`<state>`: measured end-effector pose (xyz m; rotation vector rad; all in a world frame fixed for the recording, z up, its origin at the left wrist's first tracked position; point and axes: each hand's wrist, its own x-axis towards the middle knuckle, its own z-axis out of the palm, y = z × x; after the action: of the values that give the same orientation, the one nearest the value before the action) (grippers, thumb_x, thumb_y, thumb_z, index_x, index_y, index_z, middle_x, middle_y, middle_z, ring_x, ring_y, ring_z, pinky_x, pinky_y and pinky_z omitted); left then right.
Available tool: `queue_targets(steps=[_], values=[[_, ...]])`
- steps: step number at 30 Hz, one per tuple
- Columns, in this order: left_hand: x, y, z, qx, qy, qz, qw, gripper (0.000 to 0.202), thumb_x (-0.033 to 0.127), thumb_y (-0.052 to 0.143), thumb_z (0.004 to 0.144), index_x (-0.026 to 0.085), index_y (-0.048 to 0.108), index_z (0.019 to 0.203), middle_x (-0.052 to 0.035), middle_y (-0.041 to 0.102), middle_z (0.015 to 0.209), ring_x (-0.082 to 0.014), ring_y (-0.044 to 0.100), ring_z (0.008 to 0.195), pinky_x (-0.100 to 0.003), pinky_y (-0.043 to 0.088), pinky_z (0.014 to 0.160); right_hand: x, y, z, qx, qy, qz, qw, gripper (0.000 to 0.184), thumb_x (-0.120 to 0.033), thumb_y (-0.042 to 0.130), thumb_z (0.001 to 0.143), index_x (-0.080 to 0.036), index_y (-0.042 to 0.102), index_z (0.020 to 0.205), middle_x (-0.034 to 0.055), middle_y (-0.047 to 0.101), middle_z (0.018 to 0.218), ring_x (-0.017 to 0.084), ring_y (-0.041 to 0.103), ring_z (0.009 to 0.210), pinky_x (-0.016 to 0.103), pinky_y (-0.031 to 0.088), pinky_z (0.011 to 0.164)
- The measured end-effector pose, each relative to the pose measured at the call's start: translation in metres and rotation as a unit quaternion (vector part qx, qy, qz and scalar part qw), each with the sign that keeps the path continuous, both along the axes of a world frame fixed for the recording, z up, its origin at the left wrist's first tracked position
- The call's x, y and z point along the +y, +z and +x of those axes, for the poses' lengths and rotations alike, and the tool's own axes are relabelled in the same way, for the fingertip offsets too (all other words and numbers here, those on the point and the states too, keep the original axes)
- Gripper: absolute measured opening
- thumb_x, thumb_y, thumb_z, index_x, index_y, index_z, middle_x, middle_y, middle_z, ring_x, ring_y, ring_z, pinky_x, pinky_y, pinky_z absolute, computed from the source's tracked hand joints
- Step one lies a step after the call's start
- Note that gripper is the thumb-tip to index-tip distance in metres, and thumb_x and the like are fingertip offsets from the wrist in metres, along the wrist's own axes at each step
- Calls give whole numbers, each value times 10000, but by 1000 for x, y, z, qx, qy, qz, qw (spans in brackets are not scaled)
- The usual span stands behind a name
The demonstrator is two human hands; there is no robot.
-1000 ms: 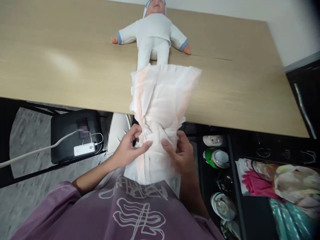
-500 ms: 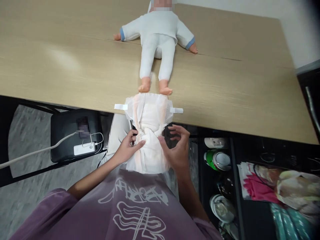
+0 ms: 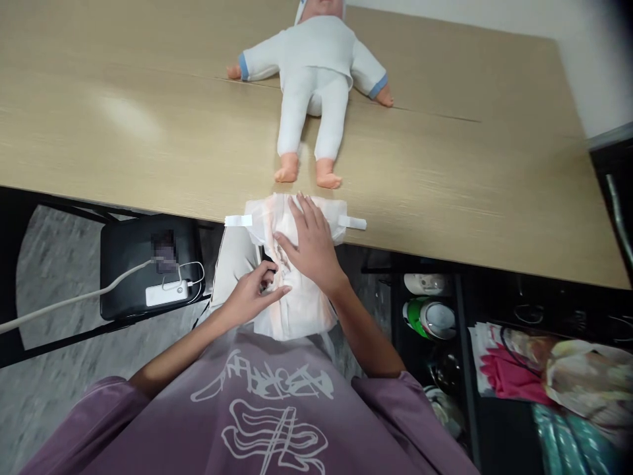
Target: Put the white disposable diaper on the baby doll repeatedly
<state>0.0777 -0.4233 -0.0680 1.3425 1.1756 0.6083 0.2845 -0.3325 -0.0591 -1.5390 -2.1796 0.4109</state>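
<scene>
An unfolded white diaper reaches from the table's front edge toward my body, its two side tabs spread at the far end. My left hand pinches the diaper's left edge near the middle, thumb on top and fingers curled at the side. Flat across the upper middle of the diaper lies my right hand, fingers stretched toward the table and covering part of the lining. Just beyond, a baby doll in a white outfit with blue cuffs lies on its back, feet toward me.
The wooden table spans the view. Below it on the left, a black stool bears a white power bank with cables. At right, dark shelves hold a green and white can, a pink cloth-like item and teal packets.
My right hand has moved from the diaper's right edge up onto its upper middle, fingers now laid flat. My left hand keeps its place at the left edge.
</scene>
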Motion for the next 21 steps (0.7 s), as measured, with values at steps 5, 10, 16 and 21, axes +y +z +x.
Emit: queue_targets(steps=[5,10,16,21], values=[[49,32,-44,77,-56,131,987,366,550,724,1121,219,794,1259,-76,837,1156,-238,760,1040,-329,560,908,-4,-8,-3,-22,-18,-1,1000,745,-498,535,1197,-217,341,1859,151,258,1957,350,205,1834,660,210,1485],[133,75,-71,151,-52,346,925,365,527,669,1166,181,776,1213,-97,805,1150,-226,710,1003,-363,571,960,-3,-8,-6,-15,-24,7,1000,721,-512,515,1205,-232,368,1854,137,282,1952,351,218,1830,658,208,1485],[244,96,-59,197,-188,438,857,334,426,715,1105,192,744,1341,-152,717,1432,-364,646,1384,-614,452,1300,-4,-11,-6,-24,-28,30,999,707,-530,499,1212,-242,385,1847,127,330,1936,342,255,1821,644,251,1476],[288,84,-23,280,-334,478,763,664,131,684,997,226,588,1647,-125,445,1804,-478,334,1741,-755,237,1377,-3,-10,-6,-37,-27,28,999,713,-533,500,1213,-226,382,1845,136,314,1940,339,251,1823,626,261,1477]])
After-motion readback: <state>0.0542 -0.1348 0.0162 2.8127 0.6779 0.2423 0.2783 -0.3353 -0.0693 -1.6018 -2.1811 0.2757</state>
